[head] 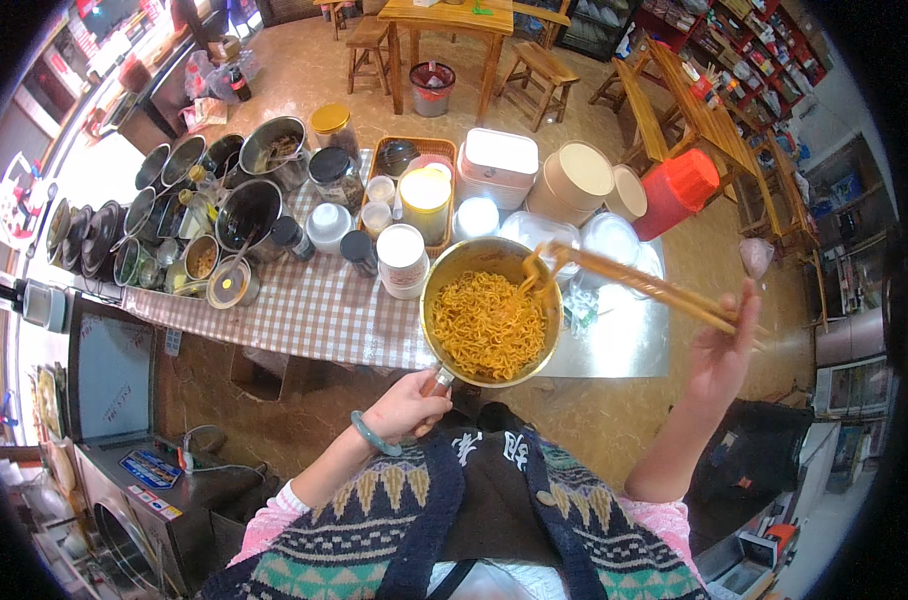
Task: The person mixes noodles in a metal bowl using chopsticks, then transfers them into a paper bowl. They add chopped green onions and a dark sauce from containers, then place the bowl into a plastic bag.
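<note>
My left hand (409, 406), with a green bangle at the wrist, is closed around the wooden handle (437, 384) of a metal saucepan (491, 381). The saucepan holds reddish-brown curly noodles (487, 322) and is level with the front edge of the table. On the right, my right hand (724, 349) grips long wooden chopsticks (649, 286), slightly blurred. Their tips reach over the pan's upper right rim, where some noodles (536, 271) hang between them. Whether the pan rests on the table or is held just above it, I cannot tell.
Behind the pan stand a stack of white containers (496, 169), paper bowls (574, 180), a wicker basket (412, 142) with jars and a white tub (403, 255). Metal pots (274, 146) and ingredient bowls crowd the left of the checked tablecloth (334, 307). Clear plastic lids (610, 238) lie at right.
</note>
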The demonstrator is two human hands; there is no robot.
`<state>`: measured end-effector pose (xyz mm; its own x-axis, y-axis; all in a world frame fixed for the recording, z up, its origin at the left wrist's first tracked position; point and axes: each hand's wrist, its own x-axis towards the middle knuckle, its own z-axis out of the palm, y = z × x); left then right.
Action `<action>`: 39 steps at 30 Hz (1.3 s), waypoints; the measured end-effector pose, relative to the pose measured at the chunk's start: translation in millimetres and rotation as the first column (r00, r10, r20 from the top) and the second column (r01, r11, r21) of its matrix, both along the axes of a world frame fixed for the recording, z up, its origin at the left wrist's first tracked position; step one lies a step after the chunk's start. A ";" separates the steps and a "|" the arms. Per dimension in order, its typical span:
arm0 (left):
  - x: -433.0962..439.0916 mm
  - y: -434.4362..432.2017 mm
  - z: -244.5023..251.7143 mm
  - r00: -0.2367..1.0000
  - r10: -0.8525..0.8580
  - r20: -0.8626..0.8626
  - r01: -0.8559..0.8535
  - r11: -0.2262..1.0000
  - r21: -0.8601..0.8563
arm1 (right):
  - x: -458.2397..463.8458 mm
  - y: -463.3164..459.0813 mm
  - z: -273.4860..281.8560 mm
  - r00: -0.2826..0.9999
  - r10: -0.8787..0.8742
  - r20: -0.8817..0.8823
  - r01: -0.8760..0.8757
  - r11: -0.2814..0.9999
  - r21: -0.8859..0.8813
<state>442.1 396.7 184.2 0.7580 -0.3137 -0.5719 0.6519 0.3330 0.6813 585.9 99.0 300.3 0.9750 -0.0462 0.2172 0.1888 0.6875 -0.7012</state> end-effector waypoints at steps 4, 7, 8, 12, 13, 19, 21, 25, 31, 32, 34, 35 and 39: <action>-3.8 11.5 23.0 0.999 -0.031 -0.041 0.030 0.999 -0.035 | -1.1 4.8 -17.0 0.974 0.062 -0.220 -0.055 0.998 0.041; -10.4 28.7 53.5 0.997 -0.065 -0.033 0.058 0.983 -0.175 | -4.4 4.6 -18.5 0.950 0.041 -0.311 -0.007 0.994 0.109; -12.4 35.7 64.7 0.993 -0.111 -0.029 0.105 0.978 -0.178 | -6.2 3.5 -16.6 0.940 0.055 -0.337 -0.009 0.991 0.135; -22.4 60.1 111.5 0.968 -0.226 -0.111 0.196 0.953 -0.231 | -15.5 -1.9 -3.0 0.911 0.376 -0.170 -0.346 0.920 0.182; -23.0 65.4 121.3 0.954 -0.273 -0.124 0.237 0.940 -0.246 | -18.4 -3.0 1.0 0.902 0.399 -0.164 -0.369 0.911 0.185; -22.4 77.9 148.0 0.830 -0.552 -0.082 0.522 0.820 -0.233 | -31.1 -6.4 23.5 0.823 0.568 0.006 -0.556 0.804 0.209; -21.0 74.3 145.3 0.817 -0.562 0.131 0.573 0.817 -0.069 | -32.0 -6.9 27.9 0.799 0.599 0.050 -0.595 0.776 0.211; -17.5 73.9 144.1 0.753 -0.628 0.197 0.635 0.772 0.035 | -32.2 -10.3 31.1 0.796 0.601 0.074 -0.602 0.771 0.209; -13.6 74.5 143.3 0.759 -0.623 0.188 0.626 0.778 0.050 | -23.4 -24.0 28.8 0.876 0.477 0.068 -0.477 0.840 0.259; -13.6 74.5 143.5 0.771 -0.617 0.158 0.620 0.784 0.037 | -22.1 -26.3 29.1 0.906 0.416 0.078 -0.423 0.882 0.208; -13.6 74.1 143.3 0.783 -0.616 0.081 0.618 0.786 0.005 | -22.7 -28.4 27.9 0.864 0.476 0.163 -0.484 0.875 0.013; -13.5 74.0 143.1 0.792 -0.607 0.065 0.607 0.794 0.007 | -24.9 -28.0 26.4 0.828 0.522 0.205 -0.519 0.852 -0.071; -13.3 72.0 140.5 0.820 -0.567 0.076 0.569 0.822 -0.019 | -32.4 -25.2 23.5 0.863 0.472 0.182 -0.462 0.882 -0.097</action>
